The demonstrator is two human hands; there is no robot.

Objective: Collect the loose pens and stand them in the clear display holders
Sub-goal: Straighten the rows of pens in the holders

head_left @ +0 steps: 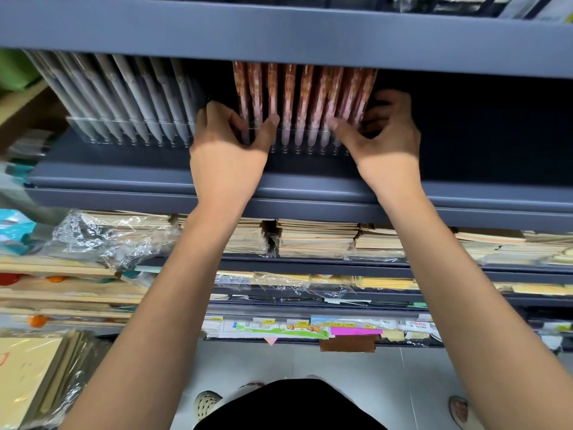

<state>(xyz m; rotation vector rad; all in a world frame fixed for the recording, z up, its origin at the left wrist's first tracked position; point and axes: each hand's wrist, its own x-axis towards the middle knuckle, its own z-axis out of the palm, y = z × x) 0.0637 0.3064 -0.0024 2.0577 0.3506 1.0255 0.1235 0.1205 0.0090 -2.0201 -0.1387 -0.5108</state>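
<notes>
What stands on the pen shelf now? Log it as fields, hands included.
shelf: dark grey, carries two clear holders side by side
left holder: row of grey pens, standing
right holder: row of red pens, standing
left hand: grips the red pens at the row's left end
right hand: grips the red pens at the row's right end
below: paper stacks, some in plastic wrap

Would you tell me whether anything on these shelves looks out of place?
Yes. Below the pen shelf, the clear plastic wrap on the left paper stack is torn open and crumpled, and a brown scrap hangs under the lowest shelf's edge. The pink pens held by the left hand and right hand look orderly.
</notes>
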